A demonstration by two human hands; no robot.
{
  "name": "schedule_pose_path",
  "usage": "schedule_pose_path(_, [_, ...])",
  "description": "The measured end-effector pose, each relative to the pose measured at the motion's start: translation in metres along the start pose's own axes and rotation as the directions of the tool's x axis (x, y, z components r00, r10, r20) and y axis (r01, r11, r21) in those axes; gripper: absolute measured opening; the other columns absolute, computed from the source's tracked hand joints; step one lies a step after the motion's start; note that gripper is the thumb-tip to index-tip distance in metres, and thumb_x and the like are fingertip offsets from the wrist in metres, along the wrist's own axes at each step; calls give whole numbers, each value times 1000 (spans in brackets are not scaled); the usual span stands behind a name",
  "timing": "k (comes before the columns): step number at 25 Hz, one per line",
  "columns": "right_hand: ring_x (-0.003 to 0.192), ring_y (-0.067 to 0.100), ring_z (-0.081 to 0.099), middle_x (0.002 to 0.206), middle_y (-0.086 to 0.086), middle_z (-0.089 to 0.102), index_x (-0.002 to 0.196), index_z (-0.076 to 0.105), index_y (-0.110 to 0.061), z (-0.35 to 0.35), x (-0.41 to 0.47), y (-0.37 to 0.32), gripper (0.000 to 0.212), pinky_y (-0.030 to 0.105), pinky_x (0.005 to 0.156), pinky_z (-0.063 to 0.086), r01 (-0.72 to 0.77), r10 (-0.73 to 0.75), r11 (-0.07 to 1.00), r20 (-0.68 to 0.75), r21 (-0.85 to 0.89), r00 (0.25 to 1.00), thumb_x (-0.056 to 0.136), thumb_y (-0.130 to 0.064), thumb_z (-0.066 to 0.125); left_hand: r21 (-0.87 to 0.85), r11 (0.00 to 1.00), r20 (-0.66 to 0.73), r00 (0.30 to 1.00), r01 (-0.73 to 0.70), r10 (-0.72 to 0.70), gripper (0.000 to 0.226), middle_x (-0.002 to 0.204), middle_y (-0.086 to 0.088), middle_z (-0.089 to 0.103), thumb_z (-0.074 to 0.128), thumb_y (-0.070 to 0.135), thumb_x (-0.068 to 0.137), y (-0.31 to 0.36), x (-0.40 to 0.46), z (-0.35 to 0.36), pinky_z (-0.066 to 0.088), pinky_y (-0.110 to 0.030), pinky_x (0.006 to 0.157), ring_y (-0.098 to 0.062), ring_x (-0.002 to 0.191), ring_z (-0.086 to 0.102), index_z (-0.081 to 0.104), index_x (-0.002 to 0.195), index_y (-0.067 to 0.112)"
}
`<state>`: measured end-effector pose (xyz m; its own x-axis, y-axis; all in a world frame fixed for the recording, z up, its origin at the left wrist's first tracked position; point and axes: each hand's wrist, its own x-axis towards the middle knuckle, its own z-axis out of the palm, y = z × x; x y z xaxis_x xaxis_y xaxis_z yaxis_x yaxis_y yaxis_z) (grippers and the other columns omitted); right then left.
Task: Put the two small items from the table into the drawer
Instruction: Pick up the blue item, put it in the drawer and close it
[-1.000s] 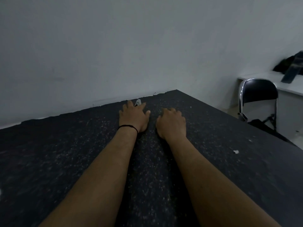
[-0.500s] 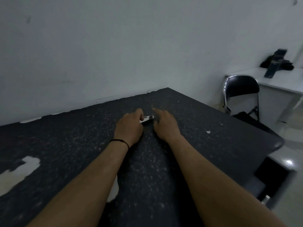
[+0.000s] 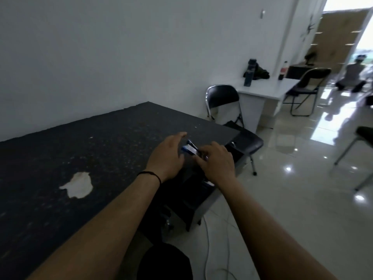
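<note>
A small blue and silver item (image 3: 189,149), shaped like a mini stapler, sits between my two hands above the right edge of the black speckled table (image 3: 80,154). My right hand (image 3: 219,163) has its fingers curled on the item's near end. My left hand (image 3: 166,156) is just left of the item with its fingers stretched out; I cannot tell whether the palm touches it. A dark drawer unit (image 3: 191,201) stands under the table edge, below my hands; its inside is too dark to read. I cannot make out a second small item.
A pale worn patch (image 3: 77,184) marks the tabletop at the left. A black folding chair (image 3: 230,110) stands just beyond the table's right corner. White cables (image 3: 207,245) lie on the glossy floor. Farther right are a white desk (image 3: 266,88) and more chairs.
My view has swung right and both hands have moved from the middle of the table to its right edge. The small item between them is now lifted, gripped by my right hand.
</note>
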<state>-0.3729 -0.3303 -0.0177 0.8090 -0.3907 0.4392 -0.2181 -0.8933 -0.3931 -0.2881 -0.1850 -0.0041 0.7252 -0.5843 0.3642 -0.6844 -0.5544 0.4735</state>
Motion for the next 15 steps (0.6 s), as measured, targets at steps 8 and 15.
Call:
schedule_pose_path(8, [59,18,63,63,2,69,66,72,-13,-32,-45,41,29,38,60,56,-260,236,965,298,42,925,76,-40,77,231,970,161,980,76,-115,49,160,1,35,40,46,98,7,-28,23,23,-45,121,-26,146,29,45,147,37])
schedule_pose_path(15, [96,24,65,92,-1,67,96,71,-19,1,-11,8,32,43,86,49,-121,216,960,389,-254,895,80,-47,75,98,990,157,981,97,-111,44,160,5,36,46,47,98,0,-31,22,17,-42,122,-23,149,24,52,141,41])
